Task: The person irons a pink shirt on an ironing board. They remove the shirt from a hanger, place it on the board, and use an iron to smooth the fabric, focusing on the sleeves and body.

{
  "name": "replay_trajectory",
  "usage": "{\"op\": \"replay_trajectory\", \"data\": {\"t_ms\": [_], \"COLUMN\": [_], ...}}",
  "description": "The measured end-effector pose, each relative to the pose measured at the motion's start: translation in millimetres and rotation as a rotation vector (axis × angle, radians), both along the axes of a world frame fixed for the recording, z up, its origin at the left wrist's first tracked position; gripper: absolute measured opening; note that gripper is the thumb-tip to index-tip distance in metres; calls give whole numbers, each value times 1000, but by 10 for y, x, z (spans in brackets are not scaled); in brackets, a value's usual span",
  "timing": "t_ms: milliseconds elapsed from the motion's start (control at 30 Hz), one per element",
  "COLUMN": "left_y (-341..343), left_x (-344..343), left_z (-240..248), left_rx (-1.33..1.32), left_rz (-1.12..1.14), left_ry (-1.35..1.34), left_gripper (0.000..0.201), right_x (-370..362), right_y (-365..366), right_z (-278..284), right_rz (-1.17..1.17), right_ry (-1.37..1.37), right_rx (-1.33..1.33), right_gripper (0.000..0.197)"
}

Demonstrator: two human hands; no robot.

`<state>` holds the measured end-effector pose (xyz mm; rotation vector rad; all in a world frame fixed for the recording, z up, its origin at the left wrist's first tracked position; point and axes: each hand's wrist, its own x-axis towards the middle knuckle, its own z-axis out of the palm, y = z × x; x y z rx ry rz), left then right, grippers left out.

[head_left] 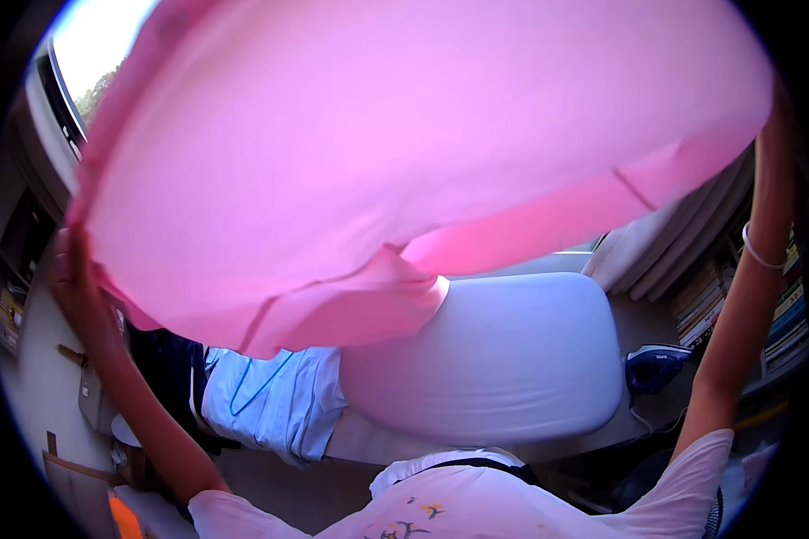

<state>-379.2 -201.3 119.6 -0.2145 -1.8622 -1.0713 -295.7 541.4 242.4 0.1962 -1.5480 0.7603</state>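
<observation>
A large pink garment (422, 126) is spread in the air before me, filling most of the upper view. At its left edge my left hand (74, 269) is closed on the fabric. My right arm reaches up to the garment's right edge, where the right hand is mostly hidden by the cloth and the rim of the view. Seams show along the garment's lower side, and a fold hangs over the far left part of a padded ironing board (494, 359) with a pale cover. An iron (658, 366), dark blue and white, rests just right of the board.
Light blue clothing (274, 404) with a blue hanger (259, 392) lies left of the board, beside dark clothing (166, 373). At the right are a pale curtain (661, 242) and rows of books (701, 305). A bright window (94, 54) stands at the upper left.
</observation>
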Motion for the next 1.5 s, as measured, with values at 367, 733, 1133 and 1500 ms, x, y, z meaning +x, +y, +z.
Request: {"op": "replay_trajectory", "data": {"t_ms": [367, 733, 1133, 1500], "left_y": [434, 324, 586, 409], "left_x": [-369, -598, 454, 376], "left_z": [-919, -1521, -3344, -2839], "left_rx": [199, 816, 1223, 1053], "left_rz": [-584, -679, -956, -717], "left_ry": [-544, -800, -776, -734], "left_gripper": [25, 21, 78, 42], "right_x": [-688, -487, -303, -1467], "right_y": [-404, -2805, -2803, -2511], "right_z": [-1416, -2808, -4077, -3371], "right_rz": [-153, 274, 258, 147], "right_ry": [-626, -1073, -1517, -1018], "right_rx": [-154, 643, 700, 186], "right_gripper": [29, 32, 41, 10]}}
